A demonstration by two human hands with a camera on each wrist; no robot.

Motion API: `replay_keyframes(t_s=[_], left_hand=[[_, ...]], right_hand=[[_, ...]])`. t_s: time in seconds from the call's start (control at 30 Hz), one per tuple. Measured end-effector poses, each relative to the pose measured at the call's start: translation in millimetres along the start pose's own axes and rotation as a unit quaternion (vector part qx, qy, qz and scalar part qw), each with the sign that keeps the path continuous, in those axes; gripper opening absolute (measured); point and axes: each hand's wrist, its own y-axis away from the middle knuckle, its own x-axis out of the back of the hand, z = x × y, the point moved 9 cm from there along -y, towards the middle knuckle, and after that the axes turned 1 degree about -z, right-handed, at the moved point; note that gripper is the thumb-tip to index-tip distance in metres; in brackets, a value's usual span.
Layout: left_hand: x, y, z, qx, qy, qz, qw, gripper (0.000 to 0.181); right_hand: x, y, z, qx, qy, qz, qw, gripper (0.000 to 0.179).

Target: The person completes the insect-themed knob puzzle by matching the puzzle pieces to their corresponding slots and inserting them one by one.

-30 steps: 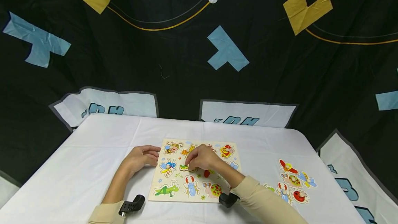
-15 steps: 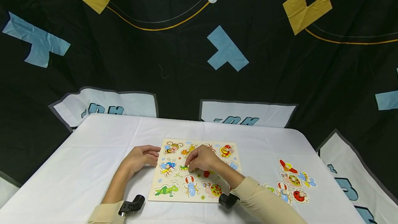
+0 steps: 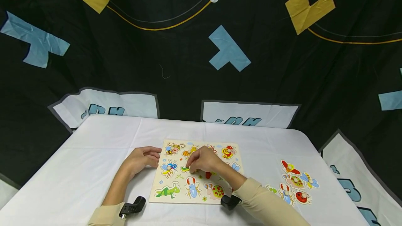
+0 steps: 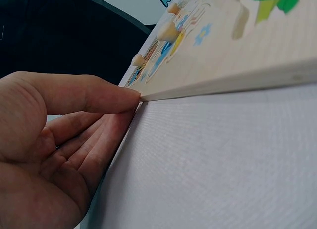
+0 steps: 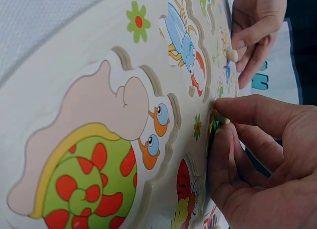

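A wooden peg puzzle board (image 3: 185, 201) with pictures of insects lies on the white table. My right hand (image 3: 205, 159) reaches over its middle and pinches the small knob (image 5: 222, 118) of a green caterpillar puzzle piece (image 3: 184, 169) between thumb and fingers. The piece lies at the caterpillar's spot, partly hidden by the fingers. At the board's left edge rests my left hand (image 3: 142, 159), fingers relaxed. In the left wrist view the thumb (image 4: 94, 92) touches the board's corner edge. Recesses with a printed snail (image 5: 89, 164) and stag beetle (image 5: 183, 40) show in the right wrist view.
Right of the board several loose pieces lie in a cluster: a red-winged insect (image 3: 290, 167), a snail (image 3: 295, 181), a blue-winged insect (image 3: 310, 180), a stag beetle (image 3: 285, 194), a ladybug (image 3: 303, 197) and a green piece (image 3: 270, 188). A dark curtain (image 3: 176, 62) hangs behind.
The caterpillar piece, whose pale edge stood out above the board a second ago, now sits lower and flatter under my right fingers. My left hand stays in place.
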Motion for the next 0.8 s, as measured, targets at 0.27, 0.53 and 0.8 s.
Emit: replay_keyframes(t_s=[0.27,0.53,0.8], left_hand=[[-0.1,-0.5,0.2,-0.002,0.004,-0.001,1.0,0.061],[0.5,-0.3,-0.1,0.0,0.0,0.001,1.0,0.061],[0.3,0.4,1.2,0.0,-0.002,0.001,1.0,0.061]], right_hand=[[0.2,1.2,-0.3,-0.001,-0.005,0.0,1.0,0.011],[-0.1,-0.4,1.5,-0.004,-0.003,-0.001,1.0,0.011],[1.4,-1.1,1.8,-0.002,-0.002,-0.003,1.0,0.011]])
